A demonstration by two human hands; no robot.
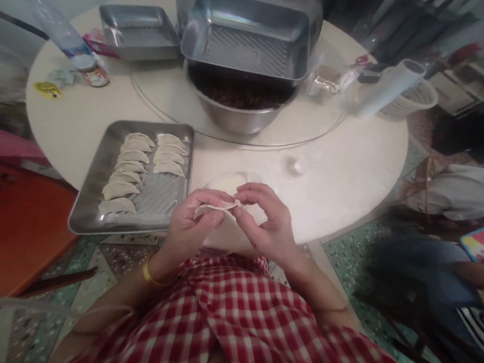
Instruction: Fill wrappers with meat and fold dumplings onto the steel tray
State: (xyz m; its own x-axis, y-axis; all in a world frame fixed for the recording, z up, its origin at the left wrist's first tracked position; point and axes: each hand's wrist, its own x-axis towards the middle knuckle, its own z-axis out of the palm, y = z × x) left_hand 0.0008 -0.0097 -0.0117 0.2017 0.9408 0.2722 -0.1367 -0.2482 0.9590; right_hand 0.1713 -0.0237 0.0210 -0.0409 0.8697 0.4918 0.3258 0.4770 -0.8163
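Observation:
Between my two hands, at the table's near edge, is a folded dumpling [216, 207] with its rim pinched upward. My left hand [193, 217] grips its left end, thumb in front and fingers behind. At the right end, the thumb and fingertips of my right hand [266, 221] close on the dough edge. Left of my hands lies a metal tray [159, 196] with two columns of shaped dumplings [130, 166]. Pale round wrappers [227, 183] lie just behind my fingers, partly hidden by them. Whatever filling the held dumpling has cannot be seen.
A steel bowl [239, 118] of dark filling stands on the glass turntable, an empty deep tray [246, 45] resting over it. Another tray [139, 29], a jar [90, 71] and a bottle [54, 23] are back left. A white roll [390, 88] leans near a basket [416, 98]. A person [421, 278] sits at right.

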